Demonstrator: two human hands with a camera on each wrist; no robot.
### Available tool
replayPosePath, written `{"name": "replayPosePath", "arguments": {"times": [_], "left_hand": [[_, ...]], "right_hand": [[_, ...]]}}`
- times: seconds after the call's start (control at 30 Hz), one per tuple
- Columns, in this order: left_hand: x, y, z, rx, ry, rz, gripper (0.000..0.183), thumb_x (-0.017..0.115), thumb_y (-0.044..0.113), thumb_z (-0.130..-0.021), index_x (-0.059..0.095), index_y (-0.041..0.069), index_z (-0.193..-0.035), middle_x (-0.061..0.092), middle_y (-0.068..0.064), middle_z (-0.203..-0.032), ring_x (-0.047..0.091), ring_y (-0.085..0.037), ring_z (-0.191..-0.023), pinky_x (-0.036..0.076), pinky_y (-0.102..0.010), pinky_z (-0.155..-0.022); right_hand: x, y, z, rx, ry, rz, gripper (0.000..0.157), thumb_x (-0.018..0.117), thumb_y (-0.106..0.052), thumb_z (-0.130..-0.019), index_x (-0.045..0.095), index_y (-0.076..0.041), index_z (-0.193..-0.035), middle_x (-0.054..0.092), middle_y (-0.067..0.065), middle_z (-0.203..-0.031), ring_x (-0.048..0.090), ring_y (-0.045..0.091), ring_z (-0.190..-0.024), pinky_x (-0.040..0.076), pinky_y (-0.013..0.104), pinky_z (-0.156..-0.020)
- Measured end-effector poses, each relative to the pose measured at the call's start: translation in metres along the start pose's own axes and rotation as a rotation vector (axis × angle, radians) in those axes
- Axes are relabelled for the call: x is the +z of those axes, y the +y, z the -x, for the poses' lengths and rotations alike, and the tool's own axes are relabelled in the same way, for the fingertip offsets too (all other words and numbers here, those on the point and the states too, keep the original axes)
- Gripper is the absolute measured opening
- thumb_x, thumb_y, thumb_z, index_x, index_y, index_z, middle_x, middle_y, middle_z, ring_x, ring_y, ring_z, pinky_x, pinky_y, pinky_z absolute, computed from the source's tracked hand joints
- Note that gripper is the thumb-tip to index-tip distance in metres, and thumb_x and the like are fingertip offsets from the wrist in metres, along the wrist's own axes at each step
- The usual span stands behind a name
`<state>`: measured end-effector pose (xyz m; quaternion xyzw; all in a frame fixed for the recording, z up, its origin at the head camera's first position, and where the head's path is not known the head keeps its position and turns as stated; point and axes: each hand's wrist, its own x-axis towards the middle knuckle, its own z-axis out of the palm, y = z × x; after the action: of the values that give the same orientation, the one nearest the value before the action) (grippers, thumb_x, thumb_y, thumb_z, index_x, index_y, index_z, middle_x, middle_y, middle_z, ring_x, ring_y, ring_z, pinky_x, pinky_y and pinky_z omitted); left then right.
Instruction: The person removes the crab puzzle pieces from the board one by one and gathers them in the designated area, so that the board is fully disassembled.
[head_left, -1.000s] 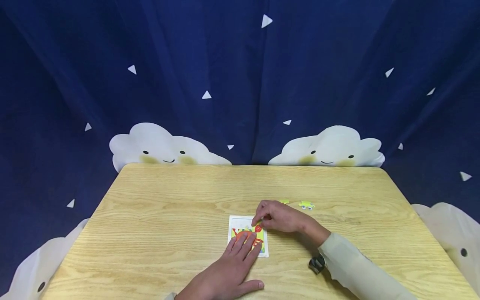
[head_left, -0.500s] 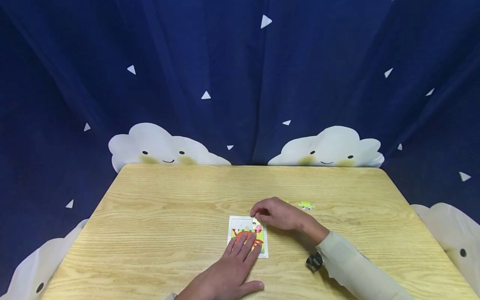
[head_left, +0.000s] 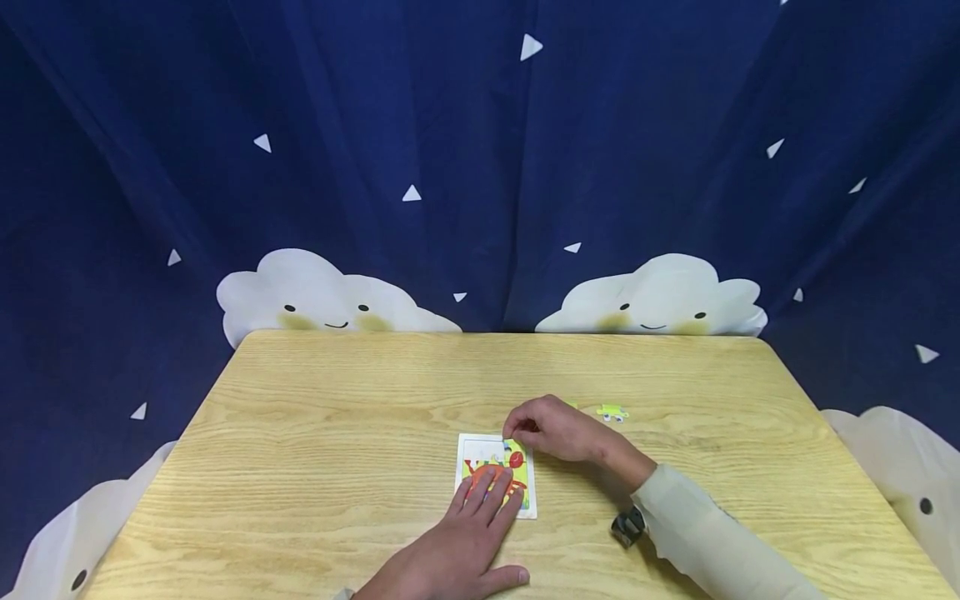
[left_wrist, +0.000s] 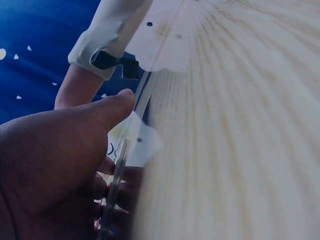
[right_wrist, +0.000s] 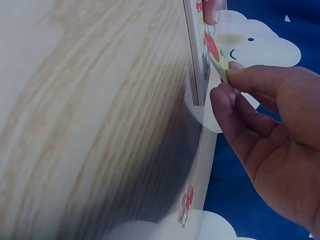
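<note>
A small jigsaw puzzle in a white-rimmed tray [head_left: 461, 467] lies on the table, with a red crab picture partly assembled on a yellow ground. My left hand [head_left: 461, 546] rests flat on its lower part, fingers spread and covering much of the crab. At the tray's upper right corner, my right hand [head_left: 558, 429] pinches a yellow-and-red puzzle piece [right_wrist: 215, 50] by one edge between thumb and fingertip. In the right wrist view that piece tilts up from the tray. White backing shows bare in the tray's upper left.
Behind the right hand lies a loose yellow puzzle piece [head_left: 613, 412] with eyes on it. Another yellow piece [head_left: 572, 405] is mostly hidden by that hand. A dark blue curtain [head_left: 480, 167] with cloud prints hangs beyond the wooden table's [head_left: 337, 400] far edge.
The right hand has shifted slightly at the tray's upper right corner, and the piece it pinches now overlaps the corner gap, its red part showing. The left hand stays put.
</note>
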<state>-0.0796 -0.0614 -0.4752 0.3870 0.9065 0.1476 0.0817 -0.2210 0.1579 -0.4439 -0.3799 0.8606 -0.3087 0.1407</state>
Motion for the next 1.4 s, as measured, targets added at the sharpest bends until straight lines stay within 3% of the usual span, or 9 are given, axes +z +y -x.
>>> {"name": "replayPosePath", "arguments": {"times": [0.23,0.47,0.63,0.87,1.13,1.4], "left_hand": [[0.001,0.002,0.0,-0.003,0.029,-0.101,0.09,0.039,0.067,-0.103,0.028,-0.001,-0.16,0.019,-0.025,-0.166,0.015,-0.04,-0.153,0.024,-0.057,-0.118],[0.0,0.005,-0.001,-0.025,-0.005,-0.098,0.09,0.036,0.068,-0.103,0.025,0.001,-0.162,0.016,-0.023,-0.168,0.011,-0.038,-0.155,0.021,-0.056,-0.119],[0.0,0.005,-0.001,-0.022,0.009,-0.111,0.089,0.036,0.068,-0.103,0.027,0.001,-0.161,0.019,-0.024,-0.167,0.014,-0.038,-0.154,0.024,-0.055,-0.119],[0.002,0.005,0.0,-0.02,0.019,-0.141,0.09,0.035,0.069,-0.103,0.027,0.001,-0.161,0.02,-0.023,-0.167,0.016,-0.038,-0.154,0.025,-0.055,-0.118],[0.002,0.004,0.001,-0.005,0.043,-0.149,0.089,0.035,0.068,-0.103,0.027,0.0,-0.161,0.021,-0.024,-0.166,0.017,-0.039,-0.154,0.026,-0.055,-0.117],[0.004,0.004,0.0,0.002,0.065,-0.184,0.089,0.036,0.068,-0.103,0.029,0.0,-0.16,0.022,-0.025,-0.166,0.019,-0.039,-0.153,0.028,-0.055,-0.117]], "right_hand": [[-0.009,0.001,0.006,0.005,0.061,-0.041,0.015,0.065,-0.001,-0.1,0.077,-0.011,-0.101,0.072,-0.004,-0.095,0.061,0.009,-0.084,0.053,0.029,-0.078],[-0.027,0.011,0.022,0.0,0.116,-0.041,0.016,0.062,0.001,-0.101,0.075,-0.008,-0.102,0.072,-0.003,-0.097,0.063,0.01,-0.087,0.054,0.03,-0.079],[-0.045,0.023,0.038,0.051,0.134,0.001,0.016,0.062,-0.001,-0.101,0.075,-0.011,-0.102,0.071,-0.005,-0.096,0.062,0.01,-0.086,0.054,0.03,-0.078],[-0.072,0.039,0.063,0.116,0.166,-0.016,0.015,0.062,0.001,-0.101,0.074,-0.008,-0.102,0.07,-0.001,-0.093,0.061,0.019,-0.075,0.052,0.029,-0.065],[-0.093,0.058,0.09,0.121,0.17,0.056,0.015,0.063,0.001,-0.1,0.075,-0.007,-0.1,0.071,-0.003,-0.095,0.062,0.016,-0.084,0.053,0.029,-0.073],[-0.106,0.085,0.108,0.217,0.16,0.071,0.018,0.06,0.003,-0.1,0.074,-0.008,-0.097,0.069,-0.002,-0.091,0.058,0.015,-0.079,0.049,0.029,-0.069]]}}
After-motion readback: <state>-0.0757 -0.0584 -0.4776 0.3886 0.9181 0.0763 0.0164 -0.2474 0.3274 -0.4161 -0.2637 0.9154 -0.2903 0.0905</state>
